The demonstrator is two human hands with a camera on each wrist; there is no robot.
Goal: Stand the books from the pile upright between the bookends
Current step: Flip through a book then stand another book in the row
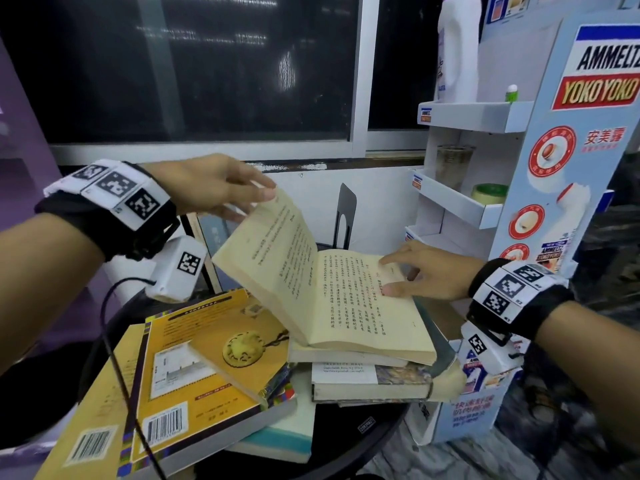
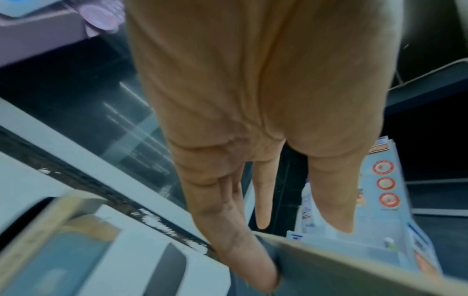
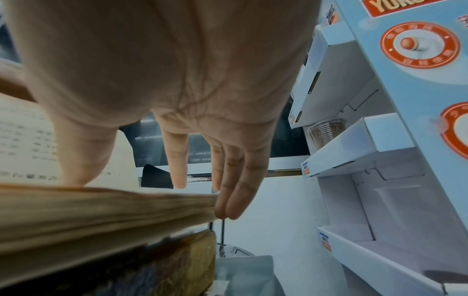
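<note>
An open book (image 1: 329,299) with yellowed pages lies on top of the pile (image 1: 374,379) at the middle of the table. Its left half stands raised. My left hand (image 1: 256,202) is at that half's top edge, fingers (image 2: 253,260) straight behind it and thumb at the corner. My right hand (image 1: 386,276) rests flat on the right page, thumb (image 3: 76,172) pressing the paper and fingers straight at the far edge of the book (image 3: 101,210). A yellow book (image 1: 207,358) leans on others to the left. One black bookend (image 1: 346,209) stands behind the pile.
A cardboard display stand (image 1: 568,168) with white shelves rises close on the right, holding a plastic cup (image 1: 453,164), a tape roll (image 1: 490,194) and a white bottle (image 1: 457,46). The books sit on a round black table (image 1: 363,431). A black cable (image 1: 117,358) crosses the yellow book.
</note>
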